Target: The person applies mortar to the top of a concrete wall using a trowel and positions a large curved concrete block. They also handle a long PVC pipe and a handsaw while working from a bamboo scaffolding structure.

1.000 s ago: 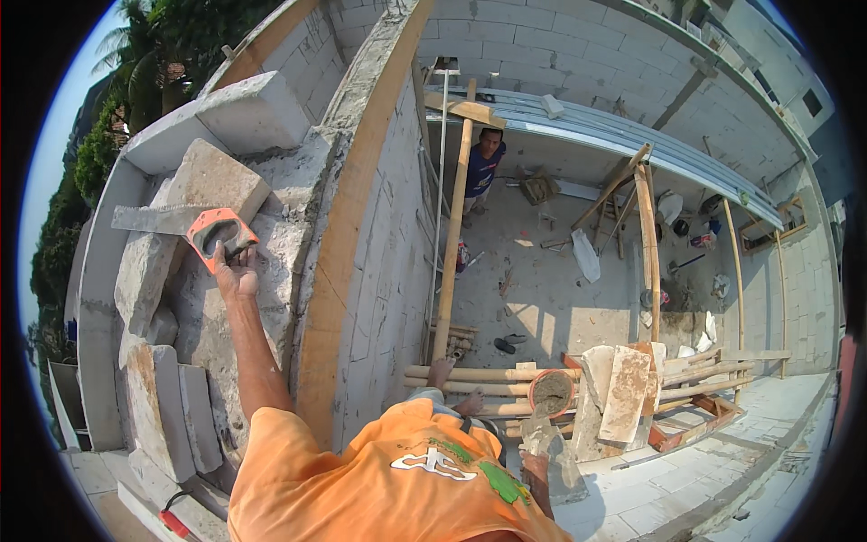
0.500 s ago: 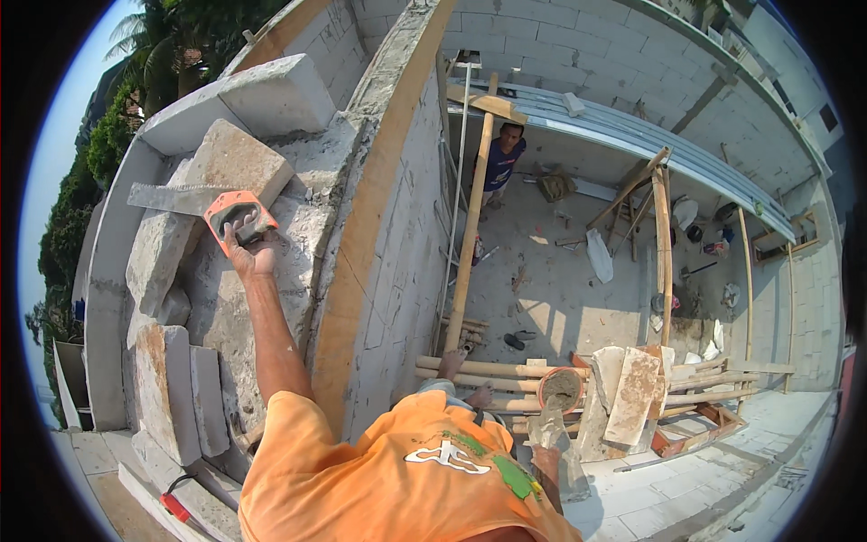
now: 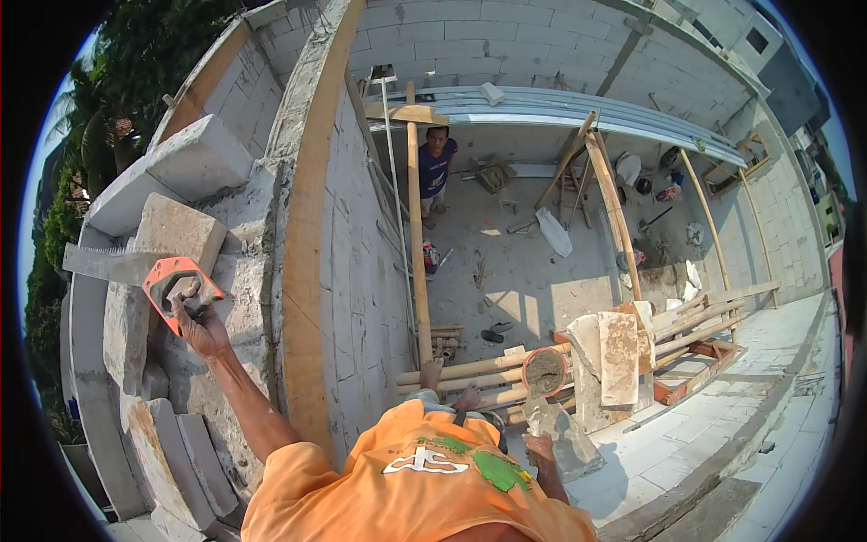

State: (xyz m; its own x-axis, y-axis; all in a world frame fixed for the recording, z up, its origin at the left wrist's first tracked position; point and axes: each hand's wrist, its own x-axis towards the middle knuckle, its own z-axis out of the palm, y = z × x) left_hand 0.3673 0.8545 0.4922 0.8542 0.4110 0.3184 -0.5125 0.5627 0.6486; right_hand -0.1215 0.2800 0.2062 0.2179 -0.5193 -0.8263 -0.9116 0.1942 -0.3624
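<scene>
My left hand (image 3: pixel 200 323) is closed round the orange and black handle of a handsaw (image 3: pixel 172 287), held over the rough wall top at the left. Its toothed blade points left, across a pale block (image 3: pixel 181 229). Low on the right, my right hand (image 3: pixel 539 446) is curled beside a flat grey, mortar-smeared piece (image 3: pixel 569 443); its grip is partly hidden. Just beyond is an orange-rimmed bucket (image 3: pixel 545 370) of grey mortar. Several block pieces (image 3: pixel 619 358) lean together to its right.
Bamboo poles (image 3: pixel 488 363) lie across in front of me. Wooden formwork (image 3: pixel 312 298) edges the left wall. Far below, a person (image 3: pixel 434 167) in dark blue stands on the floor near an upright pole (image 3: pixel 417 253). Metal channels (image 3: pixel 560 107) span the back. More blocks (image 3: pixel 167 452) lie left.
My view has turned a little, shifting the surroundings left and upward. The handsaw stays in my left hand over the wall top. My right hand stays beside the grey piece.
</scene>
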